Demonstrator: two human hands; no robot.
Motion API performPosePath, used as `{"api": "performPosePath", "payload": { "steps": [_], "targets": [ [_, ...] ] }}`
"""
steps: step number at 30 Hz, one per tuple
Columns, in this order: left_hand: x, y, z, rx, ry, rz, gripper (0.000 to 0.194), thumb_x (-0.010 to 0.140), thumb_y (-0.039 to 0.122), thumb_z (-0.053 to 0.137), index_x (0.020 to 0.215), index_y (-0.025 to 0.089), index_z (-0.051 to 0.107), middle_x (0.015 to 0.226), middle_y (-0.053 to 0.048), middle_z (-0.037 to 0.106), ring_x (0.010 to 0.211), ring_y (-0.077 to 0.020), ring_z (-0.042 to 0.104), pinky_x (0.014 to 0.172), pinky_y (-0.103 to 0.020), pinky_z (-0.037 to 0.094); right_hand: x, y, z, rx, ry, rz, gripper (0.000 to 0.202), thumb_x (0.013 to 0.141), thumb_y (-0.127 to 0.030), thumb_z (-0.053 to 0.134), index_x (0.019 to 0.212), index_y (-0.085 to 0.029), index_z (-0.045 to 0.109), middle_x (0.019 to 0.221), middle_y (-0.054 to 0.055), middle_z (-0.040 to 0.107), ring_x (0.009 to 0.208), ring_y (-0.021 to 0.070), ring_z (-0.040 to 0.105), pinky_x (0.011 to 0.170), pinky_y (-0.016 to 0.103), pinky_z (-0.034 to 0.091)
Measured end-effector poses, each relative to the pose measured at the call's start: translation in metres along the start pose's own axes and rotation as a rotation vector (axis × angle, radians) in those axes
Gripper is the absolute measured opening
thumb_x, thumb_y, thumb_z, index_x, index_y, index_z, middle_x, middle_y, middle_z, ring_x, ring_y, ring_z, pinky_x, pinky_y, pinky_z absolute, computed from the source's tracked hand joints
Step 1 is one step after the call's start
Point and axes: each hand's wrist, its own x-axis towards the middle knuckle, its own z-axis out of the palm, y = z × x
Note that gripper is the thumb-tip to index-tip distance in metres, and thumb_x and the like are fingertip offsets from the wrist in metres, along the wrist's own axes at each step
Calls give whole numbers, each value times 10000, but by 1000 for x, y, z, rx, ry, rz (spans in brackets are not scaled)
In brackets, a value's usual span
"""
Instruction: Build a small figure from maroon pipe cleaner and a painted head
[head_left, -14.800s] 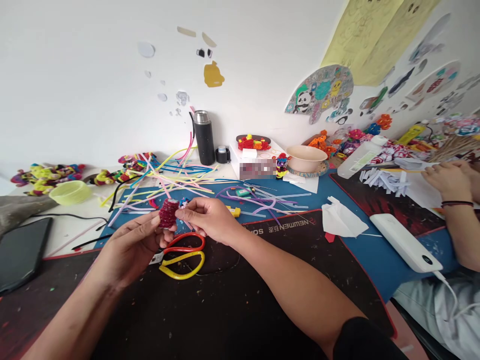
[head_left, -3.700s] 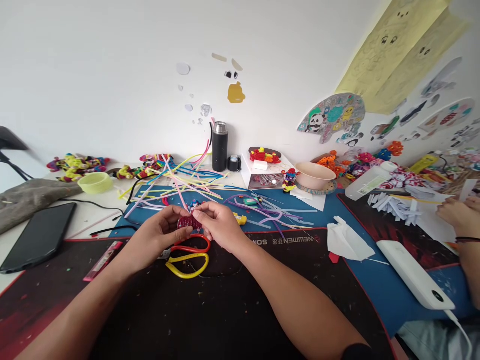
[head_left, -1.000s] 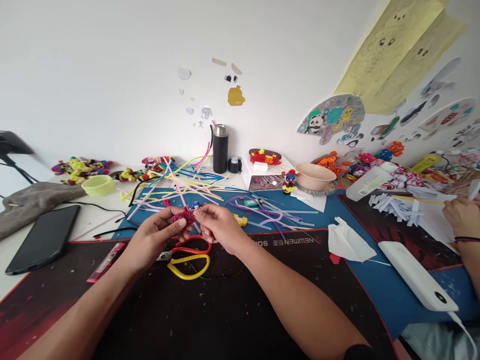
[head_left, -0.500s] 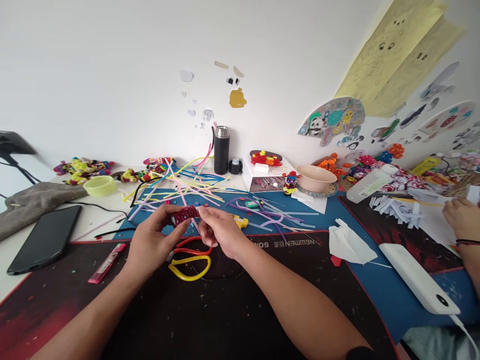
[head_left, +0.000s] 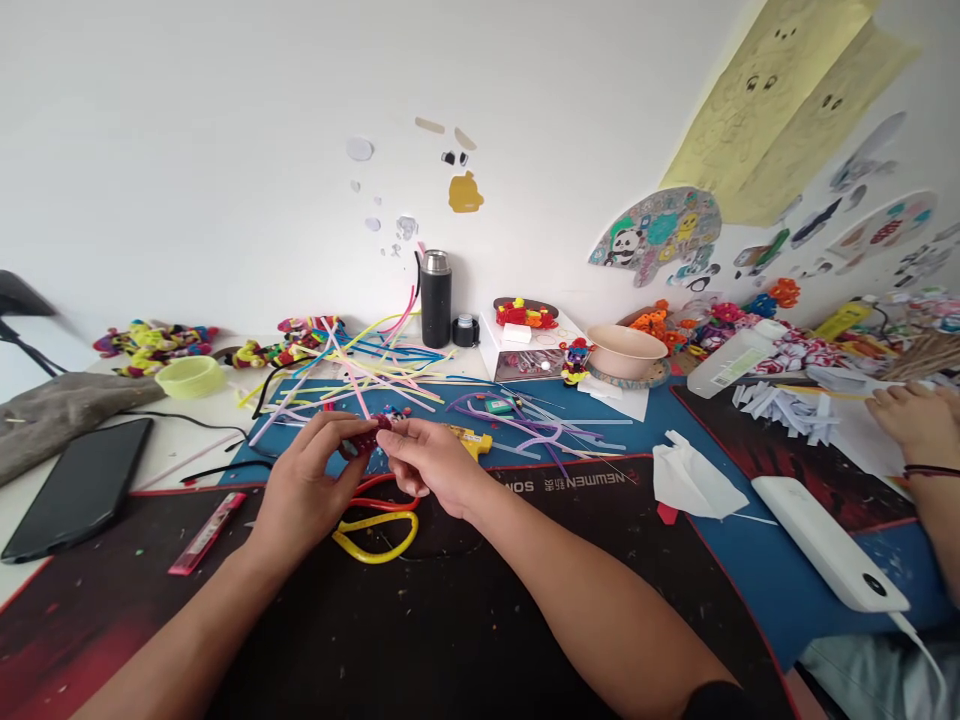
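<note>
Between my two hands, above the mat, is a small dark red piece with a ridged, beaded-looking surface (head_left: 364, 440). My left hand (head_left: 309, 475) grips it between thumb and fingers. At its right end, the thumb and fingers of my right hand (head_left: 429, 462) pinch it, covering much of it. Just below lie scissors (head_left: 376, 548) with one red and one yellow handle, their blades hidden behind my left hand. A yellow tool, perhaps a glue gun (head_left: 475, 442), rests beyond my right hand. Purple pipe cleaners (head_left: 551, 432) are scattered farther back.
Many coloured pipe cleaners (head_left: 375, 372) spread behind the hands, near a black thermos (head_left: 436, 305). A phone (head_left: 79, 490) and a pink packet (head_left: 207, 534) lie left. To the right are crumpled white paper (head_left: 694, 485), a white power bank (head_left: 829, 545) and another person's hand (head_left: 911, 425).
The dark red piece has turned and is more covered by my fingers. Both hands stay close together on it. The whole view has shifted slightly.
</note>
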Motion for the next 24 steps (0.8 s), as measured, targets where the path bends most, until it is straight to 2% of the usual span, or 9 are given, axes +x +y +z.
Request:
{"api": "performPosePath", "payload": {
  "steps": [3, 7, 10, 14, 18, 24],
  "targets": [
    [0, 0, 2, -98, -46, -92, 179, 1012, 267, 731, 1184, 282, 778, 1097, -64, 829, 994, -282, 803, 880, -409, 669, 1, -3, 0, -2, 42, -9, 696, 634, -693, 1040, 917, -222, 612, 575, -101, 564, 435, 68, 407, 431, 238, 204],
    [1, 2, 1, -326, -125, -345, 415, 938, 563, 855, 1237, 280, 806, 1204, -101, 824, 1049, -330, 798, 898, -457, 686, 3, -7, -3, -59, 110, -8, 652, 675, -653, 1025, 942, -229, 608, 548, -109, 554, 445, 83, 427, 449, 238, 214],
    [3, 5, -2, -513, -120, -547, 484, 926, 684, 843, 1174, 269, 840, 1184, -113, 835, 1054, -343, 804, 947, -475, 678, 3, -6, -6, -115, 123, -46, 594, 743, -625, 995, 984, -228, 624, 567, -107, 580, 453, 85, 441, 463, 237, 257],
    [7, 8, -3, -666, -66, -703, 492, 812, 669, 963, 1039, 255, 825, 1036, -82, 839, 938, -311, 803, 897, -452, 686, 2, -2, -8, -198, 89, -131, 510, 833, -598, 938, 1039, -222, 663, 566, -109, 587, 446, 90, 452, 478, 246, 312],
    [10, 9, 1, -818, -13, -789, 533, 728, 556, 1058, 1070, 254, 782, 1062, -60, 846, 931, -282, 809, 874, -428, 699, 2, -1, -9, -248, 84, -147, 489, 873, -607, 909, 1073, -218, 690, 559, -108, 580, 453, 96, 459, 493, 251, 319],
    [8, 8, 4, -906, -106, -929, 569, 651, 574, 1090, 1033, 239, 834, 1046, -92, 882, 966, -319, 848, 874, -423, 699, 3, 2, -12, -247, 65, -145, 514, 880, -606, 898, 1146, -203, 722, 558, -108, 572, 462, 104, 471, 494, 254, 342]
  ]
}}
